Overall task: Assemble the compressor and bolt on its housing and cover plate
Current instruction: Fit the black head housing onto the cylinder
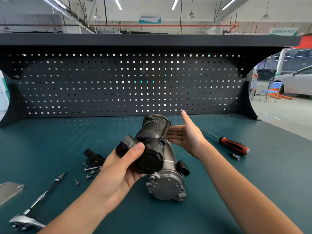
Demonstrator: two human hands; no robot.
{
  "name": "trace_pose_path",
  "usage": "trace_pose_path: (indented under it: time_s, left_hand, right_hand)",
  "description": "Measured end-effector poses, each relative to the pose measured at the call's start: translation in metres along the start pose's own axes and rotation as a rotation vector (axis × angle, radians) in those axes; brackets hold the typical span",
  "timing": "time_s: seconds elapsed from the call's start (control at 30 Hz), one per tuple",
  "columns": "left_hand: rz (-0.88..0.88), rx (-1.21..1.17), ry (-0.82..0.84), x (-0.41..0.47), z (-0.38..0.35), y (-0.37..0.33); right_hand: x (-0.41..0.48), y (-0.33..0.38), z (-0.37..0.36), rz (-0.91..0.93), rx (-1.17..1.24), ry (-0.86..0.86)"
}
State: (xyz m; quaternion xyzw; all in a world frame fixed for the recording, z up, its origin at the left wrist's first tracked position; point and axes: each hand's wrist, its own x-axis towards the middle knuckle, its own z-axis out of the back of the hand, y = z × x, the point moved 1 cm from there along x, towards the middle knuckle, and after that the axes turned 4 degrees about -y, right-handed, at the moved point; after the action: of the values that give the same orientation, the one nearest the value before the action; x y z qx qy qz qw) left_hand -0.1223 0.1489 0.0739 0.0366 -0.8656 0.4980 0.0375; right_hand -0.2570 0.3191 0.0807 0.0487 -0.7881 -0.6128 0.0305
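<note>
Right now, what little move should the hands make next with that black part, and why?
Probably bring the open right hand onto the black housing to steady it for seating on the silver compressor body. Only the left hand grips the housing, the right hand is open beside it, and the bolts lie loose on the bench.

No wording clear enough to read. Upper centre of the frame, hung from the ceiling: white sign [149, 18] with a teal lower edge, one line of dark Chinese characters, too blurred to make out. Upper right of the frame: white-and-green sign [283, 31], one line of green Chinese characters, likewise illegible.
</note>
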Motion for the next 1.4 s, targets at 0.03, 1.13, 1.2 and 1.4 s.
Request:
trace_pose_path:
  time_s: [0.03,1.13,1.2,1.4]
  left_hand:
    - [0.009,-0.014,-0.006,0.0,0.0,0.002]
    - [0.004,0.143,-0.042,0.011,-0.017,0.015]
    - [-0.023,0.394,-0.069,0.014,-0.01,0.012]
    - [-0.237,0.883,-0.03,0.025,0.002,0.01]
  right_hand:
    - [0.0,0.0,0.0,0.0,-0.008,0.001]
    - [-0.006,-0.008,-0.026,0.04,-0.235,0.149]
    - [-0.005,-0.008,-0.028,0.047,-0.225,0.112]
    - [-0.006,-0.006,-0.028,0.103,-0.27,0.02]
